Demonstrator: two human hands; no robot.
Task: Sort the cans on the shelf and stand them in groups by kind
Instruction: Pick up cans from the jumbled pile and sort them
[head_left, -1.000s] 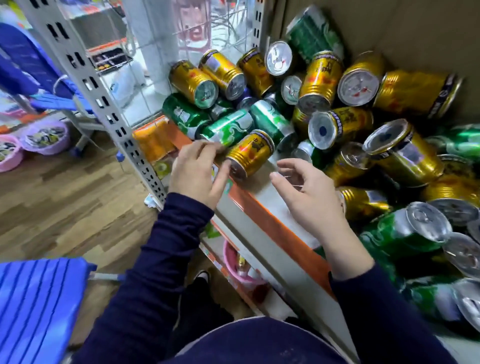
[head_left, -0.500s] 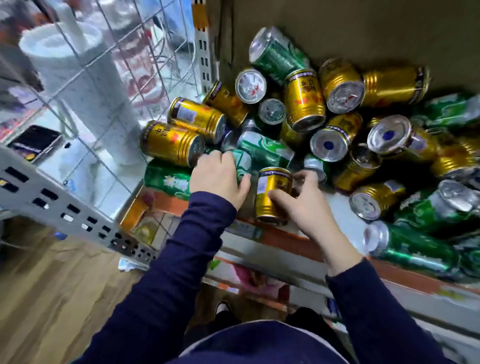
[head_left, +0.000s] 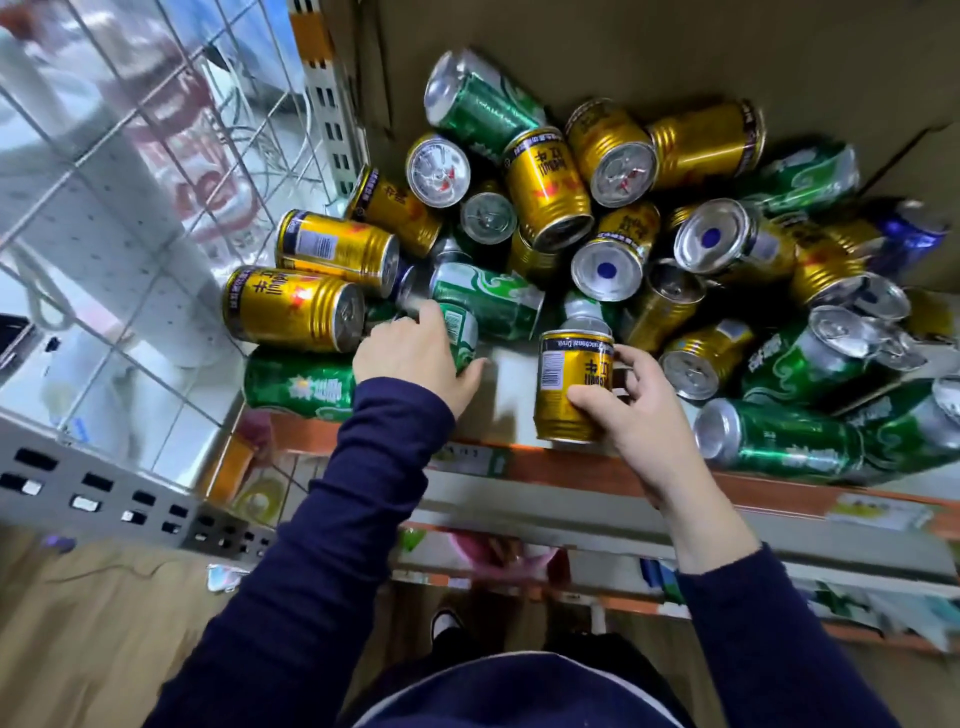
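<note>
Several gold cans and green cans lie jumbled in a pile on the shelf (head_left: 511, 371). My right hand (head_left: 621, 405) grips one gold can (head_left: 569, 387) that stands upright near the shelf's front edge. My left hand (head_left: 415, 356) curls round a green can (head_left: 460, 332) lying at the left of the pile. Two more gold cans (head_left: 296, 306) lie on their sides to the left of that hand, and a green can (head_left: 298, 384) lies along the front edge below them.
A blue can (head_left: 914, 231) shows at the far right of the pile. A wire grid panel (head_left: 130, 171) closes the shelf's left side, with a perforated metal upright (head_left: 104, 493) below it. Brown cardboard (head_left: 675, 57) backs the shelf. Lower shelves with goods are underneath.
My right hand has taken hold of the gold can, which lay on its side and now stands upright at the front edge. My left hand has closed on the green can.
</note>
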